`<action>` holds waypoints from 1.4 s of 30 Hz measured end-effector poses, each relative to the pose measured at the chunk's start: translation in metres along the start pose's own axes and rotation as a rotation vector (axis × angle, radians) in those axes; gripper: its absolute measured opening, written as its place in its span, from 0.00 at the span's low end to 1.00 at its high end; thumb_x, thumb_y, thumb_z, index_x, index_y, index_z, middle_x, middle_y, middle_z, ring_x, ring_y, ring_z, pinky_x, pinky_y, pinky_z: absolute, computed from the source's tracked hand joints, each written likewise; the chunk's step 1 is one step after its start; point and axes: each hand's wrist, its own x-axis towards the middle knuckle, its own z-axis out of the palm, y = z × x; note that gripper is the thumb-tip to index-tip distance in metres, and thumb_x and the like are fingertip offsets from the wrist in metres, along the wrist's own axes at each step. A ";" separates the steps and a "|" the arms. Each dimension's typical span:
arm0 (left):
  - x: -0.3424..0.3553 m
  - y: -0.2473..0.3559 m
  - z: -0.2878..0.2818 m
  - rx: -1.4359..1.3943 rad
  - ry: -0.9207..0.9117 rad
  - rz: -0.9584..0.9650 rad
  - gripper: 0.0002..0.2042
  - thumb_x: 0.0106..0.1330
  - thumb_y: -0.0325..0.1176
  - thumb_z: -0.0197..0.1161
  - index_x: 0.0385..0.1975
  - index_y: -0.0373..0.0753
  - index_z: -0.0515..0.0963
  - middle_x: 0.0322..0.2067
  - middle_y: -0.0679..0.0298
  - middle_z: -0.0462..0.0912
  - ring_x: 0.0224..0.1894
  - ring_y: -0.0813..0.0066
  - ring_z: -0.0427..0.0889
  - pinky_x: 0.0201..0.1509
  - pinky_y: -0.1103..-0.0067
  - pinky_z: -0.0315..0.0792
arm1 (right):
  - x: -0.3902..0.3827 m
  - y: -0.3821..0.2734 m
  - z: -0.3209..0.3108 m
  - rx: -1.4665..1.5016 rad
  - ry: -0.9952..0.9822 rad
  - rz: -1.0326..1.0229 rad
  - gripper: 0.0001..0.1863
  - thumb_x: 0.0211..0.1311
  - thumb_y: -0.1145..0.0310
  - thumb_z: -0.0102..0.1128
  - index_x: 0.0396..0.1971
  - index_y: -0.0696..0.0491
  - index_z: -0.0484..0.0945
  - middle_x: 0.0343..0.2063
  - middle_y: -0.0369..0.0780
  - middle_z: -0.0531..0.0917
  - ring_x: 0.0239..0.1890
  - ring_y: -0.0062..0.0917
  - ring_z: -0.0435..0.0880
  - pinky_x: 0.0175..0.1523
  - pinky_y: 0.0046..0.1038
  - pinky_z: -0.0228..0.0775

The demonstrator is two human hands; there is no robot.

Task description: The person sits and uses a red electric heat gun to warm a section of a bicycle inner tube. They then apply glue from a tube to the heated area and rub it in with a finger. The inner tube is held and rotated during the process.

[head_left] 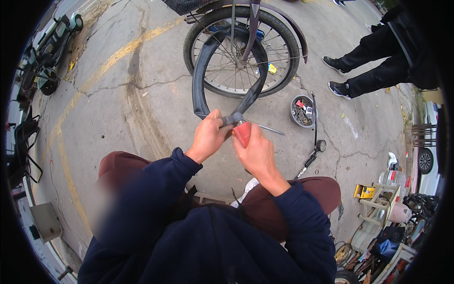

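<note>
A black bicycle inner tube [199,90] hangs in a long loop in front of the wheel [288,71], and its near end is pinched in my left hand [209,137]. My right hand [257,154] is closed on a red tapered handle [242,134] that touches or nearly touches the greyish stretch of tube between my hands. A thin metal rod [269,128] shows just beyond my right hand; I cannot tell whether it belongs to the handle.
A bowl of small metal parts [302,111] and a pump with a gauge [320,146] lie on the concrete to the right. Another person's shoes [339,90] stand beyond them. A stool [378,203] and clutter sit at lower right; parked scooters [47,78] line the left.
</note>
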 end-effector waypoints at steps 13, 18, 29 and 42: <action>0.001 0.000 0.000 -0.058 -0.009 -0.063 0.08 0.58 0.26 0.69 0.25 0.27 0.80 0.26 0.54 0.73 0.28 0.57 0.76 0.32 0.68 0.69 | -0.001 -0.002 0.000 0.021 -0.014 -0.012 0.24 0.59 0.56 0.65 0.44 0.59 0.69 0.33 0.55 0.82 0.32 0.54 0.82 0.35 0.48 0.75; 0.001 0.000 -0.001 -0.067 -0.021 -0.066 0.08 0.58 0.27 0.69 0.26 0.27 0.81 0.26 0.54 0.73 0.29 0.57 0.76 0.33 0.68 0.69 | -0.001 -0.002 -0.001 0.060 -0.013 0.006 0.22 0.58 0.58 0.66 0.44 0.58 0.71 0.32 0.56 0.82 0.33 0.55 0.82 0.36 0.49 0.74; 0.000 0.012 -0.006 0.060 0.113 0.264 0.09 0.54 0.22 0.70 0.34 0.30 0.82 0.50 0.55 0.74 0.51 0.56 0.74 0.52 0.71 0.71 | -0.001 0.003 -0.017 0.129 0.104 -0.038 0.24 0.57 0.60 0.69 0.47 0.60 0.71 0.32 0.53 0.83 0.34 0.51 0.84 0.36 0.42 0.75; 0.000 0.017 -0.007 0.113 0.150 0.325 0.12 0.51 0.21 0.71 0.37 0.37 0.85 0.62 0.52 0.69 0.61 0.50 0.68 0.64 0.66 0.65 | -0.010 -0.002 -0.012 0.062 0.103 -0.116 0.25 0.57 0.60 0.68 0.49 0.59 0.71 0.35 0.52 0.82 0.31 0.51 0.84 0.33 0.44 0.76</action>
